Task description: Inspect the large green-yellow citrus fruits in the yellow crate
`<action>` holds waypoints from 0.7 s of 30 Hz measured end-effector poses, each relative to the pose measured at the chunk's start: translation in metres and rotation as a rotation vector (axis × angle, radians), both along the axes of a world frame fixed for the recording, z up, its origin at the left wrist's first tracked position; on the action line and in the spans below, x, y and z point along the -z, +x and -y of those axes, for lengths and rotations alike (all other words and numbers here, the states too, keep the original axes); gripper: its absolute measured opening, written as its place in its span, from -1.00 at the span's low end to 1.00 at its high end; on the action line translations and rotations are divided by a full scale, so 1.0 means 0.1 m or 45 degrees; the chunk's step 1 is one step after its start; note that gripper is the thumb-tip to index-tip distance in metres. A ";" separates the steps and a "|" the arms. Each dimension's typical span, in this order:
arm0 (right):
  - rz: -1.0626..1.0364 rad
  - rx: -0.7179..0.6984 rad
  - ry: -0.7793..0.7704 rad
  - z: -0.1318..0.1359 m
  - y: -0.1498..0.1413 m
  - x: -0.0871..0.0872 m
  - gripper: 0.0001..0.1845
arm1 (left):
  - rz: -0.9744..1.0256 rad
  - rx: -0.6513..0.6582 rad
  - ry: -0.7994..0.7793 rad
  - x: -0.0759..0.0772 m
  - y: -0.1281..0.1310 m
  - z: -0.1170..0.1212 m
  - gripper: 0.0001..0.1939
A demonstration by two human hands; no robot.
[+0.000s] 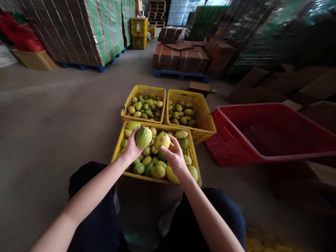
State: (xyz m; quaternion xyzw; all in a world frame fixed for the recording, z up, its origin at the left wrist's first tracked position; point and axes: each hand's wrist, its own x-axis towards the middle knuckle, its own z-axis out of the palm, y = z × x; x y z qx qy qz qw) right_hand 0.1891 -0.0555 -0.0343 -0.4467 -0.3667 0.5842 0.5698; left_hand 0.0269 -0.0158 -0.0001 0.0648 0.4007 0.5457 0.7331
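My left hand is closed round a large green lemon, held up above the near yellow crate. Beside it, my right hand grips a yellower lemon between thumb and fingers, its blossom or stem end turned toward me. The two fruits are close together but apart. Below them, the near crate is full of green and yellow lemons of mixed sizes. My forearms partly cover the crate's front and sides.
Two more yellow crates of lemons, a left one and a right one, stand just behind. A red plastic basket is at the right. Farther back are flattened cartons on a blue pallet and wrapped stacks. A small cardboard box lies behind the crates.
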 end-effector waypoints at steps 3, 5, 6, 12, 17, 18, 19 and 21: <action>-0.025 -0.029 -0.042 0.02 -0.02 -0.01 -0.46 | -0.012 -0.075 -0.030 0.00 -0.02 -0.03 -0.78; -0.038 -0.035 -0.076 0.02 -0.01 0.00 -0.52 | 0.011 -0.063 -0.099 -0.01 -0.02 -0.06 -0.79; -0.055 -0.040 -0.095 0.01 -0.01 0.01 -0.54 | 0.023 -0.040 -0.138 -0.01 -0.02 -0.06 -0.78; -0.108 -0.083 -0.142 -0.03 -0.01 0.06 -0.55 | 0.066 0.123 -0.196 -0.04 0.01 -0.03 -0.77; -0.272 -0.094 -0.266 0.00 -0.03 -0.02 -0.55 | 0.191 0.248 -0.364 -0.04 -0.02 -0.04 -0.62; -0.322 -0.111 -0.327 0.00 -0.02 -0.04 -0.56 | 0.214 0.271 -0.369 -0.03 -0.03 -0.04 -0.59; -0.374 -0.115 -0.387 0.00 -0.02 -0.06 -0.57 | 0.225 0.292 -0.360 -0.02 -0.05 -0.05 -0.57; -0.474 -0.066 -0.482 -0.03 -0.01 -0.08 -0.64 | 0.220 0.367 -0.309 -0.01 -0.07 -0.05 -0.57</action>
